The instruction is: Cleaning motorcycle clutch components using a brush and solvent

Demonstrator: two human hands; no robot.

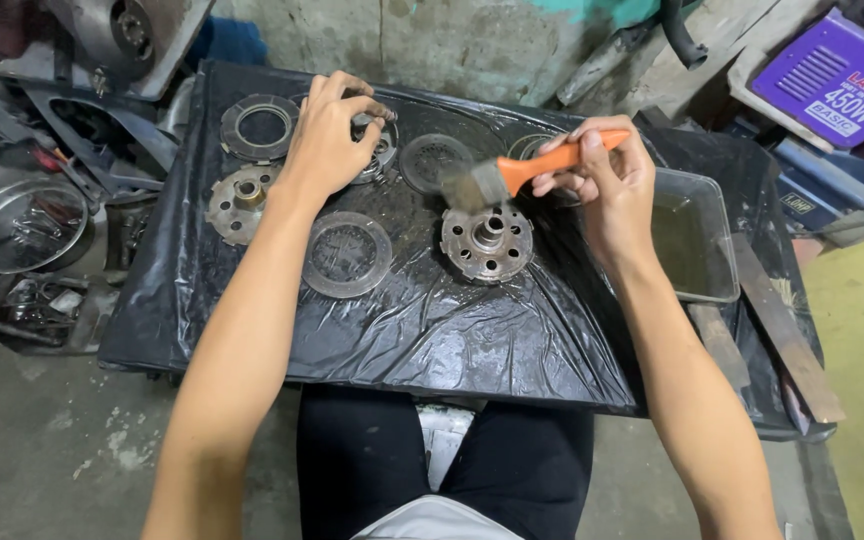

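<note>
My right hand (607, 178) grips a paintbrush with an orange handle (552, 160); its bristles hang just above a round, rusty clutch hub (488, 241) lying on black plastic sheet (422, 330). My left hand (330, 135) reaches to the far side and closes over a metal part with springs (380, 150). Around it lie a ring plate (259, 127), a rusty hub plate (240, 203), a flat friction disc (346, 254) and a dark disc (436, 161).
A clear plastic tub of murky liquid (697, 240) sits right of my right hand. Wooden slats (782, 330) lie beyond it. A metal bowl with parts (22, 225) and engine pieces (122, 35) crowd the left. A purple box (837, 75) is at top right.
</note>
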